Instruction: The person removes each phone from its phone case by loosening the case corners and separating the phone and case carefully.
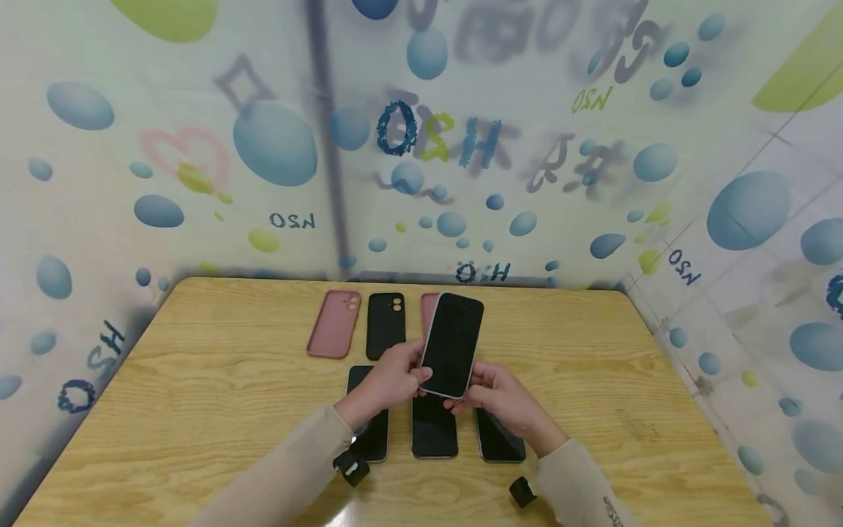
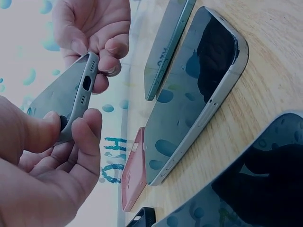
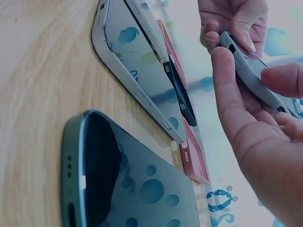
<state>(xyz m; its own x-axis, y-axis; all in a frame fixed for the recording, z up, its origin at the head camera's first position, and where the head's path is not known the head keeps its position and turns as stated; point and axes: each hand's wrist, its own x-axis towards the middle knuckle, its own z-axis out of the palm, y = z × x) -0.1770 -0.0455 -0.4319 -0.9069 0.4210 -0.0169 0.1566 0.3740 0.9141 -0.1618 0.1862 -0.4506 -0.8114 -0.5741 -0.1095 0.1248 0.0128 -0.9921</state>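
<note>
A smartphone (image 1: pixel 454 344) with a dark screen is held up in both hands, tilted, over the table. Around its edge runs a light grey case (image 2: pixel 90 71), with the port opening and small holes showing at the bottom end. My left hand (image 1: pixel 394 375) grips the lower left side, its thumb pressed on the screen's corner. On the other side, my right hand (image 1: pixel 503 399) pinches the lower right corner between thumb and fingers. The back of the phone is hidden in the head view.
Below the hands lie three smartphones: left (image 1: pixel 375 439), middle (image 1: pixel 435 435) and right (image 1: pixel 502 439). Farther back are a pink phone case (image 1: pixel 334 323), a black phone case (image 1: pixel 386 318) and another pink case (image 1: pixel 429 304), mostly covered by the held phone. A patterned curtain (image 1: pixel 566 219) hangs behind the wooden table (image 1: pixel 224 366).
</note>
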